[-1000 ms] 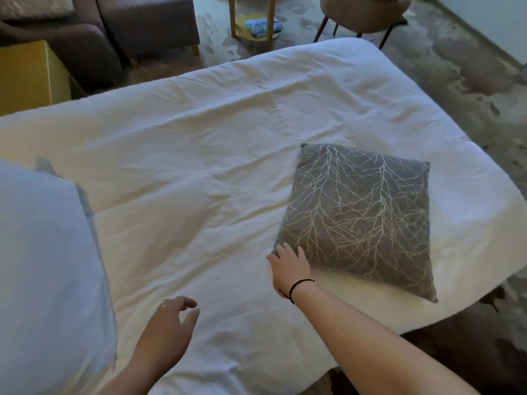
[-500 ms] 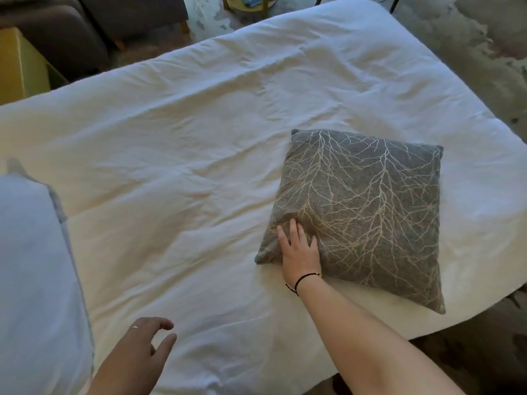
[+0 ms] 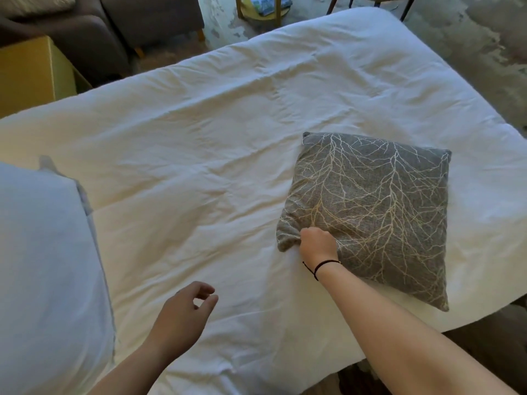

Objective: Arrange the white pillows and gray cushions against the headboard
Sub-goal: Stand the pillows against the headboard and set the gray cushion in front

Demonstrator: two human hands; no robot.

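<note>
A gray cushion (image 3: 379, 206) with a pale branch pattern lies flat on the right side of the white duvet (image 3: 214, 155). My right hand (image 3: 318, 243) grips the cushion's near left corner, fingers curled into the fabric, which bunches there. My left hand (image 3: 185, 312) hovers over the duvet near the front, fingers loosely curled, holding nothing. A white pillow (image 3: 45, 280) stands at the left edge of view, a darker edge showing behind it. The headboard is out of view.
A yellow box (image 3: 31, 69) stands beyond the bed's far left side, with a dark sofa (image 3: 99, 27) behind it. A small yellow table (image 3: 262, 10) and chair legs (image 3: 405, 7) stand past the far edge. Patchy floor (image 3: 484, 52) runs along the right.
My right hand went from lying flat on the cushion's corner to curling into it and gripping the fabric. My left hand moved a little forward and right over the duvet.
</note>
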